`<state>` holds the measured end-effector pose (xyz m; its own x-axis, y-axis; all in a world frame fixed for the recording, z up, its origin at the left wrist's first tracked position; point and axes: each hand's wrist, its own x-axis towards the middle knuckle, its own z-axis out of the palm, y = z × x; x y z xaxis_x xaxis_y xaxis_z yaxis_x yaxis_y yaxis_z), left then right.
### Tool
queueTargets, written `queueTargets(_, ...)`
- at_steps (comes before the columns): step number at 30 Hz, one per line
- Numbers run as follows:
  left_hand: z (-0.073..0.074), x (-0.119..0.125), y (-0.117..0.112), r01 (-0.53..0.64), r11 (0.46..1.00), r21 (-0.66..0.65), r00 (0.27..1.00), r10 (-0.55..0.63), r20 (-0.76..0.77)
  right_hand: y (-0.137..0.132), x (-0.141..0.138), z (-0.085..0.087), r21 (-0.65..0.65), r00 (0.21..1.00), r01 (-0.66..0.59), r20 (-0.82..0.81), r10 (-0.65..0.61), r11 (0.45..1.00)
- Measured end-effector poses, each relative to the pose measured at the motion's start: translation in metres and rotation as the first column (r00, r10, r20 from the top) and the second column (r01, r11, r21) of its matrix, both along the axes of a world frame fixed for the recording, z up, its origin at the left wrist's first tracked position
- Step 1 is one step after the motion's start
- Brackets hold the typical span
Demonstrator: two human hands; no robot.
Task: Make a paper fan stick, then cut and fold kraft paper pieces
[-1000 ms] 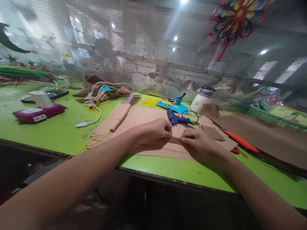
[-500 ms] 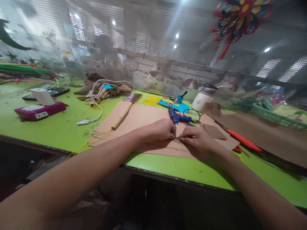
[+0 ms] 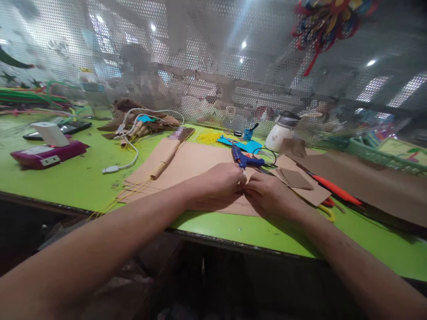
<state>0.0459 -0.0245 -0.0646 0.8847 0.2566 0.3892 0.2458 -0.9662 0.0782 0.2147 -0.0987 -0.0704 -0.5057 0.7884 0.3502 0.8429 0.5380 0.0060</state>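
Note:
My left hand (image 3: 223,179) and my right hand (image 3: 267,193) meet fingertip to fingertip over a stack of brown paper sheets (image 3: 196,162) on the green table (image 3: 76,178). Both hands are closed in a pinch on a small brown paper piece between them; it is mostly hidden by the fingers. A blue glue gun (image 3: 242,158) lies just behind the hands.
A rolled brown paper tube (image 3: 163,156) lies left on the sheets, beside a white USB cable (image 3: 125,165) and a magenta box (image 3: 46,155). A white jar (image 3: 279,134), orange-handled scissors (image 3: 333,189), more brown paper (image 3: 367,182) and a green basket (image 3: 376,158) sit right. A perforated screen (image 3: 213,58) backs the table.
My two hands have drawn together until their fingertips touch, folding in the brown piece that showed between them. The view has shifted slightly.

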Motion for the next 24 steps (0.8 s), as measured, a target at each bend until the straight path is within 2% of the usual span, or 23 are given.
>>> queueTargets(5, 0.002, -0.005, 0.002, 0.011, 0.992, 0.124, 0.999, -0.007, -0.033, -0.003, 0.0, 0.0, 0.024, 1.0, -0.013, 0.02, 0.013, 1.0)
queueTargets(9, 0.006, -0.009, 0.002, -0.017, 0.987, 0.161, 0.996, 0.031, -0.088, -0.004, 0.002, -0.001, 0.039, 0.999, -0.004, 0.051, 0.002, 0.999)
queueTargets(13, 0.007, -0.012, 0.002, -0.013, 0.994, 0.113, 0.996, 0.022, -0.084, -0.001, 0.005, -0.002, 0.022, 0.999, 0.006, 0.039, -0.007, 1.0)
queueTargets(18, 0.001, -0.008, 0.005, 0.041, 0.999, 0.006, 0.997, -0.04, -0.065, 0.004, 0.006, -0.006, -0.046, 0.996, 0.036, -0.082, -0.04, 0.998)
queueTargets(24, -0.002, 0.0, 0.007, 0.104, 0.994, -0.028, 0.994, -0.105, -0.027, 0.008, 0.006, -0.011, -0.038, 0.985, 0.03, -0.17, -0.036, 0.999)
